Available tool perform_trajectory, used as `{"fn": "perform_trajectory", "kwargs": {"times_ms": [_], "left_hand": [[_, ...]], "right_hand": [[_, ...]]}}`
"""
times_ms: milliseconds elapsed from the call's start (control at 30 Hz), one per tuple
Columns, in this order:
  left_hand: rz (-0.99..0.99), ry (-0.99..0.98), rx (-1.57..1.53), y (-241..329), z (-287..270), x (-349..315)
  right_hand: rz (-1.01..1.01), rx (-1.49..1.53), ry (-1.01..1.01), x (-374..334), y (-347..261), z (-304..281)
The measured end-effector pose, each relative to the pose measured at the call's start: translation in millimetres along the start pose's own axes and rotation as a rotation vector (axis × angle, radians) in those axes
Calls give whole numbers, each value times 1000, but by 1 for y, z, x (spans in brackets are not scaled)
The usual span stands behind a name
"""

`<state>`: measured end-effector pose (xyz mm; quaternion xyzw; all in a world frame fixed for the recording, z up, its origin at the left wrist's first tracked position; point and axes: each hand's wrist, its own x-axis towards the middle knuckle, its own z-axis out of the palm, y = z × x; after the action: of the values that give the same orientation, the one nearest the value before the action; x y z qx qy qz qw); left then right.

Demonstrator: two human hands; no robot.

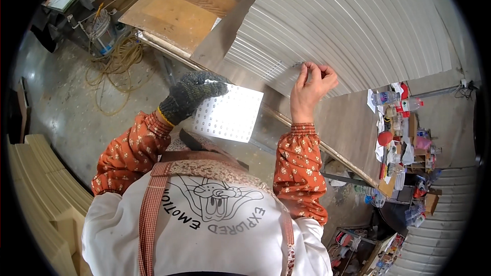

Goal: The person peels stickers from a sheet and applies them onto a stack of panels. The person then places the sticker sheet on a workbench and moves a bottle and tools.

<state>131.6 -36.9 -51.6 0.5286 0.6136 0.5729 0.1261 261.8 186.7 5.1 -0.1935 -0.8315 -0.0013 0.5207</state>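
Observation:
My left hand (192, 94), in a dark knit glove with a yellow cuff, grips a white sheet (230, 115) by its upper left edge. Rows of small dark printed marks cover the sheet, which looks like a page of stickers. My bare right hand (314, 84) is closed in a pinch above the near ends of many long grey strips (337, 25) laid side by side. Whatever sits between those fingertips is too small to make out. A line of small pale marks (275, 67) runs across the strips, left of the right fingertips.
The strips lie on a long wooden table (353, 135). Bottles (386, 98) and clutter crowd its right end. Brown boards (199, 0) rest at the far left of it. Coiled hose (123, 59) and a bucket (102, 33) are on the floor; beige panels (43, 189) are stacked near left.

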Motion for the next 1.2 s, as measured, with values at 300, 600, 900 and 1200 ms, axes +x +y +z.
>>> {"fn": "perform_trajectory", "kwargs": {"times_ms": [300,600,900,1200], "left_hand": [[222,4,199,-9,1,0],[145,-18,34,-18,2,-4],[-321,-1,-466,1,3,-5],[-199,-26,-252,-14,6,-12]], "right_hand": [[-10,-42,15,-1,1,3],[-20,-93,12,2,-1,3],[-23,-177,23,4,-8,3],[-8,-220,66,2,-9,6]]}}
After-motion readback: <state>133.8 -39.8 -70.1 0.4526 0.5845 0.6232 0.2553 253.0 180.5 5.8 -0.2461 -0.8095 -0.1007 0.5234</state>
